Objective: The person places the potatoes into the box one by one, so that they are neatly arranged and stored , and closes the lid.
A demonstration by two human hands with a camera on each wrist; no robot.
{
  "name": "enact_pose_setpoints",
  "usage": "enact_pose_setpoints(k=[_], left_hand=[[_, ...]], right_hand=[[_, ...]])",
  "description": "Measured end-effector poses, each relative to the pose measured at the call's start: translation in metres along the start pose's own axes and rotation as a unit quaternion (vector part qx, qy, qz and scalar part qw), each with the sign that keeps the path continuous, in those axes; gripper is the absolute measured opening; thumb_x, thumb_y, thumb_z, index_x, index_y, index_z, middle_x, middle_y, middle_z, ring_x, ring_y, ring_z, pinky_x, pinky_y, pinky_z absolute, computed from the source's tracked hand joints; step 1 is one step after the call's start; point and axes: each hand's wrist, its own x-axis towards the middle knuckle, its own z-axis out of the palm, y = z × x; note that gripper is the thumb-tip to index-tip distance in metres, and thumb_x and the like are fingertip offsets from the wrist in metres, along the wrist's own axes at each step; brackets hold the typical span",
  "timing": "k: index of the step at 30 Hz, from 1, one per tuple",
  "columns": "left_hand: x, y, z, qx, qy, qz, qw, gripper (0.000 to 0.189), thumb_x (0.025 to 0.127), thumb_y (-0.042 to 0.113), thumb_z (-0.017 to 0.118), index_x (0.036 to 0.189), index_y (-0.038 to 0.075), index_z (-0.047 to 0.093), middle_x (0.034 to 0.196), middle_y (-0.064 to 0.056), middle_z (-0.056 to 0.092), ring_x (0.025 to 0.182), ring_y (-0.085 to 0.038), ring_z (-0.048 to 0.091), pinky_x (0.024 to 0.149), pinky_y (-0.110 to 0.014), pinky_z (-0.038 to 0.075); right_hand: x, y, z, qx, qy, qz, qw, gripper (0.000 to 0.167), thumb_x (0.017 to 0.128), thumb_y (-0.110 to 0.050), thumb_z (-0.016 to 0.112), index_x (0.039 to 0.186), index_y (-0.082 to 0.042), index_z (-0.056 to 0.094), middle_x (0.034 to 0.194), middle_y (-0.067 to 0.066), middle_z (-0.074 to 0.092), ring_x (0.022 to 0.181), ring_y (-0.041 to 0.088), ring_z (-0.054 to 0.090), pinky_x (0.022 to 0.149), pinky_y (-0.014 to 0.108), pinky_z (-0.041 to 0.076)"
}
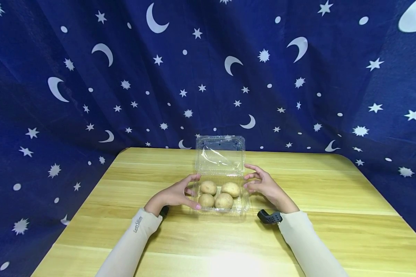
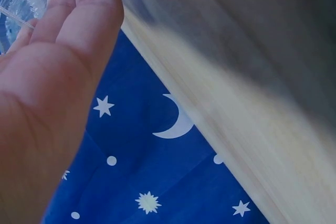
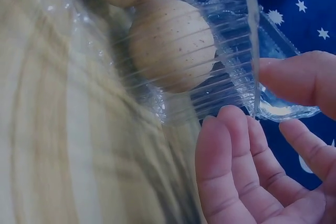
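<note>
Several potatoes (image 1: 224, 201) sit in a clear plastic clamshell container (image 1: 244, 206) on the table. Its lid (image 1: 220, 161) stands raised at the back. My left hand (image 1: 176, 194) spans the container's left end, thumb at the front corner and fingers toward the back, gripping it. At the right end my right hand (image 1: 265, 186) has loosely spread fingers, their tips at the rim. In the right wrist view the thumb (image 3: 299, 80) touches the rim and the fingertips are just outside the ridged wall. The left wrist view shows mostly palm; its fingertips are cut off.
A light wooden table (image 1: 124, 238) bears the container near its far edge. Behind it hangs a dark blue cloth (image 1: 180, 73) with white moons and stars. Black wristbands (image 1: 269, 217) and pale sleeves (image 1: 306, 246) cover the forearms.
</note>
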Motion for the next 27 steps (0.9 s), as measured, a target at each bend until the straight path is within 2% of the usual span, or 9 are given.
enact_pose_setpoints(k=[7,19,27], left_hand=[[0.0002,0.0007,0.0001,0.005,0.001,0.003,1.0000,0.111,0.088,0.015,0.091,0.171,0.003,0.018,0.176,-0.021,0.023,0.134,-0.041,0.056,0.102,-0.048,0.054],[0.0015,-0.0011,0.0000,0.009,0.006,0.009,0.9999,0.111,0.088,0.013,0.091,0.171,0.007,0.017,0.171,-0.026,0.026,0.126,-0.037,0.061,0.099,-0.046,0.056],[0.0014,-0.0005,0.0010,0.000,0.023,0.004,0.9997,0.123,0.085,0.010,0.093,0.170,0.011,0.004,0.171,-0.025,0.028,0.125,-0.037,0.063,0.098,-0.045,0.056]], right_hand=[[-0.0027,-0.0015,-0.0011,0.013,-0.002,0.005,0.9999,0.080,0.095,0.009,0.068,0.164,0.007,0.028,0.123,0.019,0.060,0.092,0.014,0.069,0.080,0.031,0.061],[-0.0035,-0.0005,-0.0011,0.018,0.000,0.001,0.9998,0.077,0.096,0.011,0.069,0.162,0.007,0.030,0.122,0.021,0.062,0.087,0.018,0.071,0.076,0.035,0.062],[-0.0032,0.0002,-0.0004,0.012,0.005,0.001,0.9999,0.074,0.096,0.010,0.070,0.160,0.007,0.033,0.123,0.021,0.062,0.088,0.017,0.070,0.076,0.035,0.061]])
